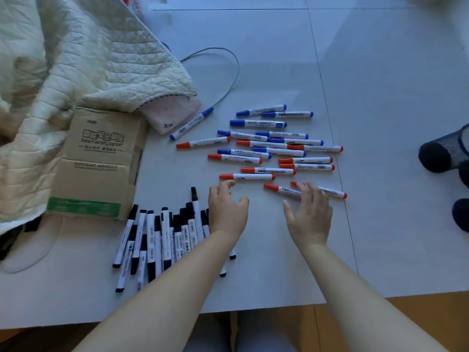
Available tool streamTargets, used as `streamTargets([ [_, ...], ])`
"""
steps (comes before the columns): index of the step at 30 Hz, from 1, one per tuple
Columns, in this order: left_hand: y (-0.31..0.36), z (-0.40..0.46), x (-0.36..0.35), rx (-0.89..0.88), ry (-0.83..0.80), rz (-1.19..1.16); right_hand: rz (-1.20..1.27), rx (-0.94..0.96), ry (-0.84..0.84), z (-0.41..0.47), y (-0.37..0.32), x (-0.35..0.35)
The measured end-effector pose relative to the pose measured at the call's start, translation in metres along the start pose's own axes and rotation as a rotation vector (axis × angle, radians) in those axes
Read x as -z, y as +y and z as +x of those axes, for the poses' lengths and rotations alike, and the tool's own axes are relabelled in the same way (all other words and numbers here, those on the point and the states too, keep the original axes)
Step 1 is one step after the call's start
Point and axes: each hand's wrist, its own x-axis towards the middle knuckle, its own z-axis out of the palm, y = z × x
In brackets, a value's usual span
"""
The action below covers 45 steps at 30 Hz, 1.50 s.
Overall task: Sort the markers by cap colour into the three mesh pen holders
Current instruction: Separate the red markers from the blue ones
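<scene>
From the head view I see the white worktop running wide and bare toward the far side and the right, with its near edge crossing low in the frame and wooden floor showing beyond it at the lower right. The freest room lies beyond the scattered markers and between my two hands.

My left hand hovers above the near middle, fingers loosely spread and gripping nothing, its forefinger close to the nearest red-capped marker. My right hand is spread flat, fingertips resting on two red-capped markers lying side by side; it clasps neither.

The black-capped markers lie bunched in a rough fan at the near left, partly under my left forearm. The blue-capped markers sit farther out, mixed at their near side with more red ones; one blue marker lies apart, against a pink pad.

A dark mesh pen holder lies tipped on its side at the right edge, with two more dark rounded shapes below it, cut off by the frame; I cannot tell what they are.

On the left a brown cardboard box with printed lettering crowds the black markers, and a cream quilted blanket drapes over it. A thin grey cable loops across the smooth, glossy surface behind.
</scene>
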Motion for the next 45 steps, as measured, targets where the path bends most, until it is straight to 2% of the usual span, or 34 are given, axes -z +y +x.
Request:
streamTargets([
  [4, 0.029, 0.011, -0.032, 0.400, 0.033, -0.334, -0.105, 0.008, -0.110, 0.030, 0.026, -0.004],
  [6, 0.039, 0.022, -0.047, 0.544, 0.084, -0.431, -0.117, 0.058, -0.151, 0.040, 0.031, -0.009],
  [9, 0.052, 0.042, -0.065, 0.657, 0.213, -0.461, -0.090, 0.150, -0.165, 0.048, 0.037, -0.013],
  [12, 0.063, 0.061, -0.077, 0.798, 0.307, -0.381, -0.020, 0.245, -0.056, 0.049, 0.051, -0.012],
  [16, 0.070, 0.072, -0.093, 0.850, 0.428, -0.354, -0.040, 0.383, 0.018, 0.056, 0.068, -0.007],
  [19, 0.068, 0.071, -0.098, 0.822, 0.508, -0.287, -0.089, 0.506, -0.008, 0.063, 0.074, -0.002],
  [21, 0.066, 0.069, -0.099, 0.803, 0.507, -0.186, -0.133, 0.585, -0.033, 0.066, 0.078, 0.002],
  [27, 0.064, 0.065, -0.098, 0.754, 0.546, -0.145, -0.159, 0.707, -0.068, 0.077, 0.090, 0.012],
  [33, 0.055, 0.049, -0.092, 0.568, 0.487, -0.108, -0.003, 0.598, -0.110, 0.088, 0.076, 0.024],
  [37, 0.056, 0.041, -0.076, 0.288, 0.400, -0.190, -0.038, 0.502, -0.124, 0.107, 0.054, 0.033],
  [41, 0.051, 0.054, -0.040, -0.091, 0.369, 0.192, -0.215, 0.472, -0.280, 0.123, 0.043, 0.034],
  [45, 0.043, 0.077, -0.012, -0.207, 0.150, 0.601, -0.330, 0.438, -0.337, 0.125, 0.041, 0.033],
])
